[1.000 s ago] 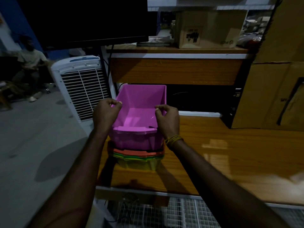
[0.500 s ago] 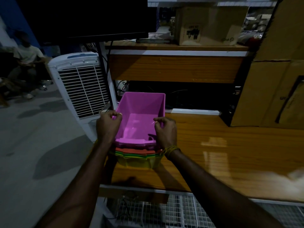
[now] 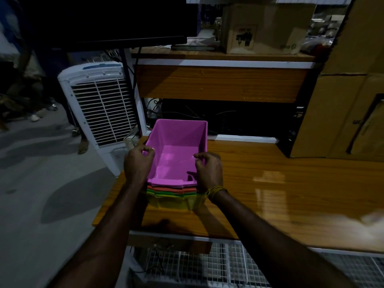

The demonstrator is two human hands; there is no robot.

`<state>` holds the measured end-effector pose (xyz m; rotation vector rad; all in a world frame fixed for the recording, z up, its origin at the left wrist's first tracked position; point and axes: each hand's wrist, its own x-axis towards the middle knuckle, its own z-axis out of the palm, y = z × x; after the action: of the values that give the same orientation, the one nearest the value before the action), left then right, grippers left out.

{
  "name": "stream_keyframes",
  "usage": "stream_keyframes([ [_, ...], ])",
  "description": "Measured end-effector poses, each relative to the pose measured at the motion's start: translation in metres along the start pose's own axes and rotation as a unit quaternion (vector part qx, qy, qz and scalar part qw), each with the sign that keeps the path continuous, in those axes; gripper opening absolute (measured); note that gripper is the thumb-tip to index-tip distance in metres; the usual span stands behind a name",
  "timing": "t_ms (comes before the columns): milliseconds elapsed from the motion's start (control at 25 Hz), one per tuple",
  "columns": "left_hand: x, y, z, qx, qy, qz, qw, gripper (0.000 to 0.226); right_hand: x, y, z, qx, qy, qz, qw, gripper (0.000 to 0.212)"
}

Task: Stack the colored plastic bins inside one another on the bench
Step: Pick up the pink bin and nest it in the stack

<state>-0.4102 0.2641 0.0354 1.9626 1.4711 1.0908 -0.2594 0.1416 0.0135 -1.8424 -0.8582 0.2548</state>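
A: What's changing vs. a sec ago?

B: Biggest thing first: the wooden surface (image 3: 291,183) is filling more of the view now, since the camera is tipping down and the front edge is sitting lower in frame. White air cooler (image 3: 99,104) is looking bigger on the left too. Then the pink bin (image 3: 176,154): a sec ago it was riding high above the stack w/ its walls showing; now it's sitting deep in the stack, only its front lip showing above the orange rim.

A: Where's the stack sitting?

B: Near the surface's left front corner, just right of the cooler. Cardboard boxes (image 3: 342,113) are standing well apart at far right.

A: How's the stack looking?

B: Pink on top, glossy inside, empty, back wall taller than the front lip. Under it the orange bin (image 3: 172,189) is showing as a thin rim, then a thin green bin (image 3: 166,194) edge, then the yellow bin (image 3: 172,203) at the bottom w/ part of its front wall showing.

A: Hands?

B: Left hand (image 3: 138,165) is curling closed over pink's left rim, fingers pinching it. Right hand (image 3: 208,170) is doing the same on the right rim, w/ a yellow thread band (image 3: 215,191) around its wrist.
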Motion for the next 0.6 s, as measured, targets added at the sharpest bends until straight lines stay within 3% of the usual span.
stream_keyframes([
  [200,0.001,-0.002,0.009,0.055,-0.013,-0.004,0.998,0.018,-0.001,0.008,-0.001,0.024,-0.028,0.006,0.999,0.019],
  [320,-0.007,0.014,0.024,0.095,-0.008,0.043,0.994,0.021,-0.001,0.013,-0.016,0.010,-0.018,-0.010,1.000,0.024],
  [600,-0.074,0.098,0.094,-0.007,-0.087,0.165,0.983,0.032,-0.001,0.065,-0.090,-0.045,0.023,0.002,0.999,0.035],
])
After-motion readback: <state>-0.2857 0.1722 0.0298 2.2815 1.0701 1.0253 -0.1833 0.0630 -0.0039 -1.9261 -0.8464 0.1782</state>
